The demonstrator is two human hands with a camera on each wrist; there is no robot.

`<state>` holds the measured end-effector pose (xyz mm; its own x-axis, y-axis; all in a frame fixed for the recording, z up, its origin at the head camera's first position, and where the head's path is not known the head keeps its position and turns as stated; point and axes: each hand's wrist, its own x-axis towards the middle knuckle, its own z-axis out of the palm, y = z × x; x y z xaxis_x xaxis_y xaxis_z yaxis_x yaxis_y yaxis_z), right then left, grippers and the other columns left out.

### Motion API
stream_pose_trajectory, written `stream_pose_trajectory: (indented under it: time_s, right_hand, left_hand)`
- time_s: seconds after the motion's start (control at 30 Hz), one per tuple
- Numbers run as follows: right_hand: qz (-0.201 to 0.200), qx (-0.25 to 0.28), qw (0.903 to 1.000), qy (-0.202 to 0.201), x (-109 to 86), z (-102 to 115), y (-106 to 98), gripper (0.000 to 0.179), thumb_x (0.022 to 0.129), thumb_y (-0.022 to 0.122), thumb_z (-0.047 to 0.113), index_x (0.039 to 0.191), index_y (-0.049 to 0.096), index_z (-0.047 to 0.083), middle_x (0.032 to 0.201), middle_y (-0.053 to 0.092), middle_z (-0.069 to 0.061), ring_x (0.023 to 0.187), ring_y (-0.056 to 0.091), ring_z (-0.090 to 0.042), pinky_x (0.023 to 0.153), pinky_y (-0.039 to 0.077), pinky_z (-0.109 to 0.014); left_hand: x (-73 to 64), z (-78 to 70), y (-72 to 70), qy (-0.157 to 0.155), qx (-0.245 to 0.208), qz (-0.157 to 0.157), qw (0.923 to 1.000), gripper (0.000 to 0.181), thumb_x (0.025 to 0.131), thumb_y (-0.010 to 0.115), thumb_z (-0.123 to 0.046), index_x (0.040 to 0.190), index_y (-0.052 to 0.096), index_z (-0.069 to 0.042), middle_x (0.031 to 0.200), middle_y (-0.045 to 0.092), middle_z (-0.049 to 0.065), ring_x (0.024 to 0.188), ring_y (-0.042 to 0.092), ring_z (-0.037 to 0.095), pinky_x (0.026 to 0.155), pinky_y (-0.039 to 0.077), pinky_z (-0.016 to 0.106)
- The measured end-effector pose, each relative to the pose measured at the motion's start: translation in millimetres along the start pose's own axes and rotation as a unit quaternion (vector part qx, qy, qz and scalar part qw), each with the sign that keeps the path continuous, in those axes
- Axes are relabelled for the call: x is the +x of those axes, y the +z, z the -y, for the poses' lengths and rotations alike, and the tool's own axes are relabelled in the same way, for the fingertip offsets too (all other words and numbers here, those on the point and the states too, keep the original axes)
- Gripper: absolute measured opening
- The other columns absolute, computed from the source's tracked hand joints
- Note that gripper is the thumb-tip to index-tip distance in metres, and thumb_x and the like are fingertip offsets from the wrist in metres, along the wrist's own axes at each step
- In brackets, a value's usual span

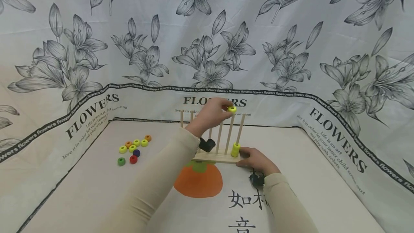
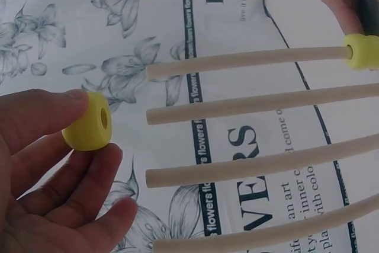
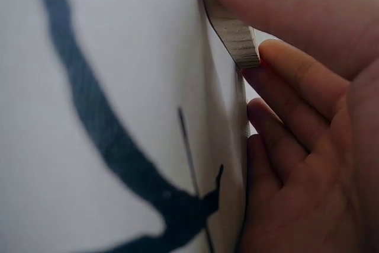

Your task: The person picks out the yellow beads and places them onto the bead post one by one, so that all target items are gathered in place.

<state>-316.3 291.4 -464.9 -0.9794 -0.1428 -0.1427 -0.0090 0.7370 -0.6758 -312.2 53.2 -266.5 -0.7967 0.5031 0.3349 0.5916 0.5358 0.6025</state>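
My left hand (image 1: 211, 113) pinches a yellow bead (image 1: 232, 109) between thumb and fingers, up at the height of the peg tops. In the left wrist view this bead (image 2: 82, 131) has its hole turned toward the peg ends, apart from them. The wooden peg rack (image 1: 216, 158) stands upright with a row of thin pegs, some hidden behind my left arm. Yellow beads (image 1: 235, 151) are stacked low on its rightmost peg. My right hand (image 1: 258, 160) grips the right end of the base; in the right wrist view, thumb and fingers hold the wooden end (image 3: 238, 42).
Several loose beads lie on the table at left, among them a green bead (image 1: 121, 161), a red bead (image 1: 133, 159), a dark blue bead (image 1: 136, 152) and an orange bead (image 1: 147, 138). A flower-printed curtain (image 1: 278, 107) stands behind the rack. The tablecloth has an orange print (image 1: 200, 184).
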Motion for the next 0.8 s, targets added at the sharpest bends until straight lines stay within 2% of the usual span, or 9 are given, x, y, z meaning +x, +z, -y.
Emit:
stream_pose_trajectory:
  time_s: [0.17, 0.33, 0.53, 0.8]
  right_hand:
    - [0.002, -0.001, 1.0, 0.001, -0.2, 0, -1, 0.08, 0.071, 0.084, 0.038, 0.141, 0.051, 0.02, 0.148, 0.048, -0.008, 0.14, 0.037, -0.037, 0.112, 0.029, -0.062]
    - [0.002, -0.002, 1.0, 0.0, -0.9, 0, -1, 0.079, 0.071, 0.084, 0.038, 0.141, 0.051, 0.021, 0.148, 0.047, -0.008, 0.141, 0.036, -0.037, 0.112, 0.029, -0.063]
    - [0.002, 0.003, 1.0, -0.001, -1.9, -1, -1, 0.078, 0.071, 0.084, 0.038, 0.14, 0.052, 0.021, 0.148, 0.048, -0.008, 0.14, 0.037, -0.037, 0.111, 0.029, -0.063]
    - [0.0, 0.002, 1.0, -0.001, -2.0, 0, -1, 0.077, 0.071, 0.084, 0.038, 0.14, 0.053, 0.02, 0.147, 0.049, -0.008, 0.14, 0.038, -0.037, 0.112, 0.029, -0.062]
  left_hand:
    - [4.4, -1.5, 7.4, 0.007, -0.005, 0.0, 1.0, 0.035, 0.092, 0.067, -0.02, 0.126, 0.064, -0.012, 0.117, 0.067, 0.001, 0.104, 0.062, 0.012, 0.078, 0.054, 0.021]
    - [8.0, -3.3, 13.0, 0.006, -0.032, 0.004, 0.9995, 0.037, 0.092, 0.066, -0.02, 0.128, 0.063, -0.011, 0.119, 0.066, 0.003, 0.104, 0.061, 0.013, 0.075, 0.054, 0.021]
    - [12.4, -8.2, 18.8, 0.009, -0.039, 0.005, 0.9992, 0.036, 0.092, 0.067, -0.017, 0.126, 0.063, -0.009, 0.118, 0.066, 0.005, 0.104, 0.062, 0.015, 0.07, 0.054, 0.019]
    - [22.3, -10.4, 30.0, 0.006, -0.031, -0.003, 0.9995, 0.035, 0.09, 0.068, -0.013, 0.125, 0.064, -0.008, 0.116, 0.067, 0.004, 0.102, 0.062, 0.014, 0.077, 0.054, 0.019]
